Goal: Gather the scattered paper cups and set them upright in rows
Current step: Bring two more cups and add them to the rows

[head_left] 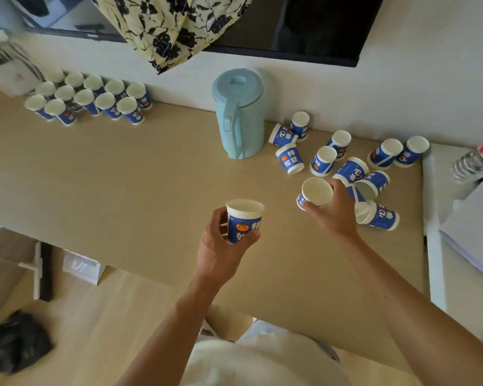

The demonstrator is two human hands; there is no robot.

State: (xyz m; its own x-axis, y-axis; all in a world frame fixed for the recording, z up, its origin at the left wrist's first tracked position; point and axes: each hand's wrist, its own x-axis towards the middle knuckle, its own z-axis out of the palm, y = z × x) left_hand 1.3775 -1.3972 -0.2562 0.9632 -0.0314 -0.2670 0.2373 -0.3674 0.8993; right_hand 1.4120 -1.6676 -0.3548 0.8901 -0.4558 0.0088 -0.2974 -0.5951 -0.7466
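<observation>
Paper cups [243, 220] [317, 192], seemingly upright, in both hands [221, 245] [335, 211]

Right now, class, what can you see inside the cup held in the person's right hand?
The cup in the right hand tilts its mouth toward the camera: only a plain white interior shows, nothing in it. The fingers cover part of its blue outer wall.

We look down on a pale wooden desk [123, 176] running left to right against a white wall [402, 79]. On that far wall hangs a dark screen [318, 23] with floral fabric [173, 29] draped over it. Light wood floor [95, 316] shows near left, and a white unit [435, 246] adjoins the desk's right end.
</observation>
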